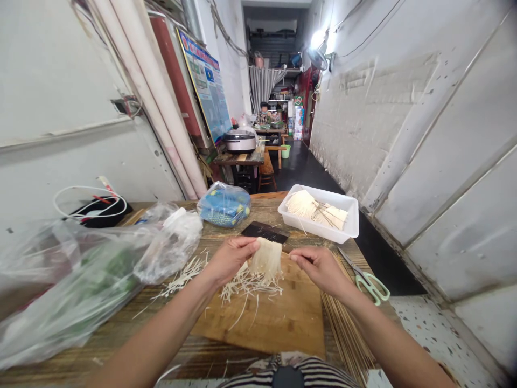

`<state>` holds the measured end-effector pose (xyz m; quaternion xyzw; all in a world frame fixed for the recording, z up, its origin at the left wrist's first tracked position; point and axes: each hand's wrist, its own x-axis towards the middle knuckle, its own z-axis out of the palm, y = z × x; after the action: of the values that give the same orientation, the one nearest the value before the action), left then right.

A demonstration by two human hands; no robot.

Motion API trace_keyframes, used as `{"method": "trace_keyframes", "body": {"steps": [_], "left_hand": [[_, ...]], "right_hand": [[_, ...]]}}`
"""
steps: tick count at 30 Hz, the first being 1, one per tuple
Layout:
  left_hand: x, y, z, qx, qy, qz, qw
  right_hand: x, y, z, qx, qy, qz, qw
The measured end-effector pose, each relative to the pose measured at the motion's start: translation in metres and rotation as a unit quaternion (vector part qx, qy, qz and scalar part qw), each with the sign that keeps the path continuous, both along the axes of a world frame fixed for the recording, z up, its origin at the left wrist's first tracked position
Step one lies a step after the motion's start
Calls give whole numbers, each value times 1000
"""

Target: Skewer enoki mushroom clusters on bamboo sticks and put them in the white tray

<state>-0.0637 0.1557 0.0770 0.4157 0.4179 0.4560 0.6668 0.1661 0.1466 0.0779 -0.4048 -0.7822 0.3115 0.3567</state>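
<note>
My left hand (236,257) pinches the top left edge of a flat bunch of enoki mushrooms (266,257), which hangs over the wooden cutting board (286,318). Right of the bunch, my right hand (317,264) is closed on a thin bamboo skewer (285,252) that points toward the mushrooms; whether its tip is inside them I cannot tell. Loose enoki strands (238,285) lie on the board below and to its left. Beside my right forearm lie many bamboo skewers (343,328) in a bundle, with green-handled scissors (369,283) to their right.
A white plastic tub (347,223) holding skewered enoki stands at the back right. A dark flat piece (264,233) lies behind the board. Clear plastic bags (169,248) and a blue bagged bundle (224,205) occupy the left and back. Farther off, a person (264,110) is at another table.
</note>
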Motion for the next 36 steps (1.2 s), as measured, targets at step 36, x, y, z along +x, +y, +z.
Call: {"method": "trace_keyframes", "body": {"steps": [36], "left_hand": [[-5, 5, -6, 94, 102, 96, 986]], "right_hand": [[17, 1, -19, 14, 48, -81, 996]]}}
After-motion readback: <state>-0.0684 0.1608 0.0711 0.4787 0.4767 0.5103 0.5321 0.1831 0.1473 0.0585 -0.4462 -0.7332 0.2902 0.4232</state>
